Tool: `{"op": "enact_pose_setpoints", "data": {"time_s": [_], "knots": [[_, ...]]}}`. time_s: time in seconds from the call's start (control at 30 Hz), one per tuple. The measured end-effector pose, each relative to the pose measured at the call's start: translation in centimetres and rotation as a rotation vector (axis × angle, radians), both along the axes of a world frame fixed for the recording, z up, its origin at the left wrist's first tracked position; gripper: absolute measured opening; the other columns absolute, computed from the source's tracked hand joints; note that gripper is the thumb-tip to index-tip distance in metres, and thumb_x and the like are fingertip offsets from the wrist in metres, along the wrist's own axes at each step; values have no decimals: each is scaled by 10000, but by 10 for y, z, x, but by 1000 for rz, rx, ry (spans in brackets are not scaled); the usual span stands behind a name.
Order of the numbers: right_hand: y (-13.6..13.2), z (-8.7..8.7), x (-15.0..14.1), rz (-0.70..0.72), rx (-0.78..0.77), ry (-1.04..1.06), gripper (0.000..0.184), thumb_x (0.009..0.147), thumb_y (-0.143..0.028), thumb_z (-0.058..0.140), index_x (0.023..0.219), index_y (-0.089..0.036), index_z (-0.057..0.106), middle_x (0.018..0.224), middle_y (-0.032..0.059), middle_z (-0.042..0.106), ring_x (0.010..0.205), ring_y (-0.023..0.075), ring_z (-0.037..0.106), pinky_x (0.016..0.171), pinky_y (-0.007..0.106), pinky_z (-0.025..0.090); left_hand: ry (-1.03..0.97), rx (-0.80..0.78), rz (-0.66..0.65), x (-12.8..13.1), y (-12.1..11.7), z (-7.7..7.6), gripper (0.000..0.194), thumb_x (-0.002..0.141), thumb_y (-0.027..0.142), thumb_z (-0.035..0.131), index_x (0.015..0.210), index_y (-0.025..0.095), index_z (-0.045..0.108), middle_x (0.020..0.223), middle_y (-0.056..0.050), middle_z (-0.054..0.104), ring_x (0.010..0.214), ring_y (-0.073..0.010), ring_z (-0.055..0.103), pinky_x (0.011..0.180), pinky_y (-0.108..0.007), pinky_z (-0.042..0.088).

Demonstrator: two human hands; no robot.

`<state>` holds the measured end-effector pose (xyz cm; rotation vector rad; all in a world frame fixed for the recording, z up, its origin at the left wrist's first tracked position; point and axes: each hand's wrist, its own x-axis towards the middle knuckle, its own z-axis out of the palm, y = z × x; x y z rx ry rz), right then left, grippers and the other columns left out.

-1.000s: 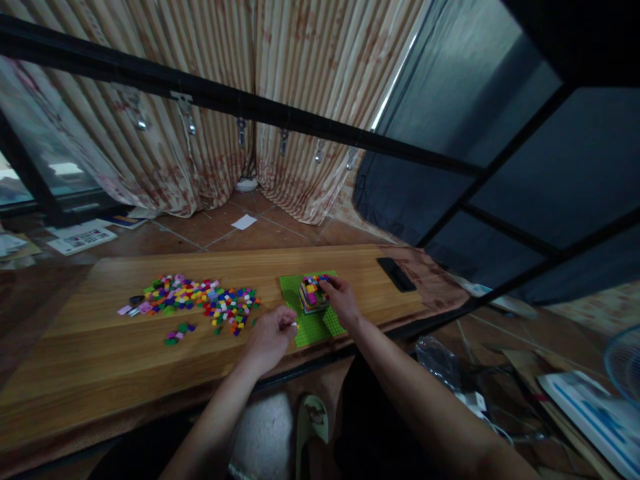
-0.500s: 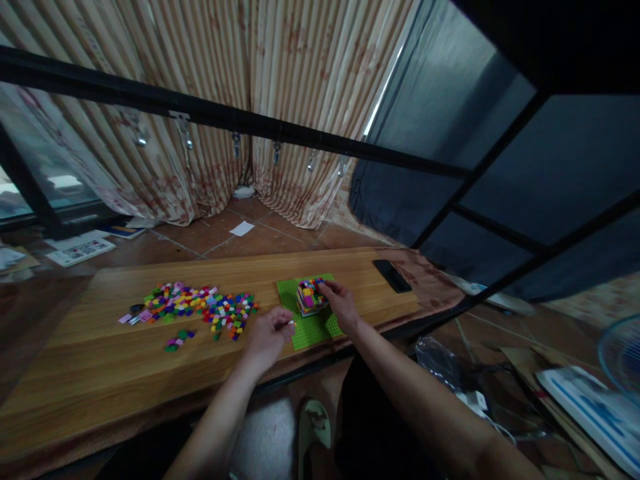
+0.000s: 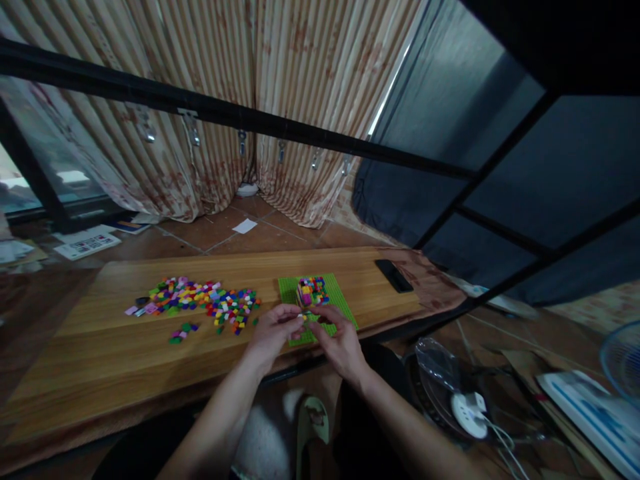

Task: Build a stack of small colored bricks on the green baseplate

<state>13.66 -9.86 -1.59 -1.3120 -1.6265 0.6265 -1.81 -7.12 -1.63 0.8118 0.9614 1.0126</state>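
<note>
Table (image 3: 100, 360), wooden, lower left to centre of frame. Loose blocks (image 3: 233, 308), mixed colours, left of centre; many apparently left to use. Green baseplate (image 3: 343, 303), lower centre, largely bare. Left hand (image 3: 270, 333), fingertips pinched together; right hand (image 3: 343, 343), fingers close beside, grip cannot be told. Block stack (image 3: 313, 291), on baseplate's upper part: boxy, many-coloured, seemingly partway built. Small pale block (image 3: 303, 317), clamped in left fingertips.
</note>
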Motion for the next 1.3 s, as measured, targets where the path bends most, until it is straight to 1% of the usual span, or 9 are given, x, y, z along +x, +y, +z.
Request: {"op": "enact_pose_setpoints", "data": {"time_s": [0.1,0.23,0.37,0.6,0.73,1.0,1.1,1.2,1.3], "knots": [[-1,3,-6,16,19,-44,223,808,-266,635,1019,-277,708,1000,45,671,951,202,599,843,334,474,-65,-16,-20,0,-1,1,349,579,274,799,874,149,661,781,-16,673,688,-120,632,661,-251,493],[-2,5,-7,5,63,-87,175,831,-263,625,978,-277,718,952,42,682,938,198,607,855,330,463,-138,-53,-37,-1,-1,1,345,567,247,811,868,150,672,778,-14,682,714,-123,640,709,-266,507],[-2,8,-4,26,104,-103,154,838,-273,621,947,-281,729,929,44,684,923,196,614,848,325,462,-160,-70,-78,-2,-2,0,332,581,257,804,868,145,679,785,-33,695,723,-132,646,696,-264,505],[-1,3,-2,-8,-15,-40,131,787,-305,651,879,-256,731,844,24,661,801,178,603,739,299,479,-87,-35,-105,1,-3,-4,297,603,255,777,862,153,674,776,-31,681,711,-134,638,681,-261,499],[-1,5,5,54,-100,-12,121,780,-320,662,845,-242,727,817,18,658,744,164,595,695,283,473,-85,-32,-133,2,-5,-2,289,601,257,782,849,151,678,790,-24,671,665,-106,609,627,-230,474],[0,4,13,73,-82,-20,122,809,-329,640,833,-241,721,822,16,660,787,173,607,721,289,460,-95,-51,-128,5,-5,0,303,623,295,785,859,147,666,734,-12,662,602,-86,590,586,-213,453],[11,3,19,-11,-49,-30,144,803,-358,640,837,-238,712,827,21,660,762,174,602,709,296,462,-42,-51,-101,4,-3,-4,308,628,314,780,854,145,655,753,-31,684,614,-96,603,587,-220,450],[34,5,30,-148,30,-102,160,805,-358,622,824,-229,716,793,27,659,704,169,586,679,301,456,3,-47,-57,3,0,-9,307,638,331,767,848,142,649,753,-45,698,603,-99,603,570,-218,437],[60,7,39,-177,95,-235,171,823,-332,590,799,-227,722,809,38,666,716,169,591,691,305,455,13,-56,-32,2,5,-13,317,622,333,771,837,138,644,732,-42,700,569,-91,588,546,-211,421]]}}
